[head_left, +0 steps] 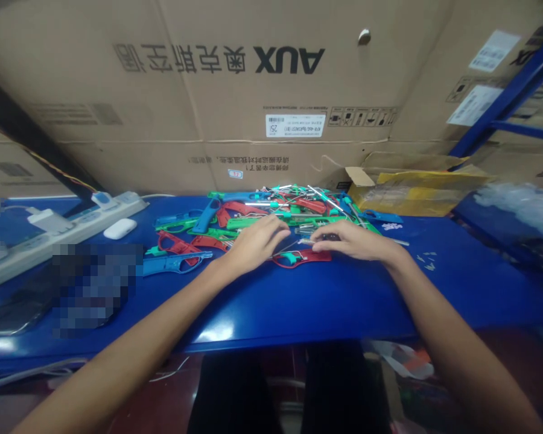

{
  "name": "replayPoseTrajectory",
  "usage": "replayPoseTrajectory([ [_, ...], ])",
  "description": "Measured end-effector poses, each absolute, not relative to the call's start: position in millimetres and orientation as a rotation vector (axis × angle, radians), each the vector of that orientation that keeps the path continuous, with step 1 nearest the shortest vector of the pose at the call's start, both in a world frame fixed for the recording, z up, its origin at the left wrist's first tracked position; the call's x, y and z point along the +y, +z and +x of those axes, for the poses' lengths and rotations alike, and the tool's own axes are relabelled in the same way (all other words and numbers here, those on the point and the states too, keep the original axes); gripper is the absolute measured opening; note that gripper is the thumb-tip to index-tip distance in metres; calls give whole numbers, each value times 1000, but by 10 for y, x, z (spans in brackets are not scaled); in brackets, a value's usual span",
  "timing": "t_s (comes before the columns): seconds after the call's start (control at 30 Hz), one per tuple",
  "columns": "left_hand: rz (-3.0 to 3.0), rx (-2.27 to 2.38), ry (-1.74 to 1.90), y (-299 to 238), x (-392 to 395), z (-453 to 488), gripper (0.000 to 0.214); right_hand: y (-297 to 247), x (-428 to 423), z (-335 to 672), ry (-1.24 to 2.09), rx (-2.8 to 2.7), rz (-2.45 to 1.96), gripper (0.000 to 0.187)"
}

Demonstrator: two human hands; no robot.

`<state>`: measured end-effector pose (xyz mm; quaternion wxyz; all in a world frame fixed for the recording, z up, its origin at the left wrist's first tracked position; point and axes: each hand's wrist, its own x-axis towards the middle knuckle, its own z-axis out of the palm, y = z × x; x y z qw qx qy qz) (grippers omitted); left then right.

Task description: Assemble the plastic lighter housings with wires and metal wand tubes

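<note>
My left hand is closed with the fingers curled down, over the near edge of a pile of toy gun parts. Whatever it grips is hidden behind the fingers. My right hand is pinched, thumb against forefinger, at a small pale piece too blurred to name. Between the hands, a thin dark rod slants over a red plastic gun half, which carries a green insert and a bent wire. Blue, green and red gun shells, with metal tubes among them, lie behind both hands.
A blue gun half lies left of my hands. Farther left are a white power strip, a white case and a dark, pixelated item. An open carton stands back right. Small pale bits lie right. Large cardboard backs the blue table.
</note>
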<state>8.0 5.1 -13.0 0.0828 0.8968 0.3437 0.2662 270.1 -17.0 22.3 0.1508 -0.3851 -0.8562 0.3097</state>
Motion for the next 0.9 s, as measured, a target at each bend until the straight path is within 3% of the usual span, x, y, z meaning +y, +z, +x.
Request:
replayPoseTrajectory([
  [0.27, 2953, 1130, 531, -205, 4, 189, 33, 185, -185, 2738, 1148, -2416, -1180, 34],
  [0.6, 2626, 1015, 604, -146, 51, 98, 13, 30, -132, 2652, 841, -2387, -1142, 32],
  [0.9, 2392, 869, 660, -254, 120, 91, 23, -9, -128, 2625, 817, -2428, -1093, 29],
])
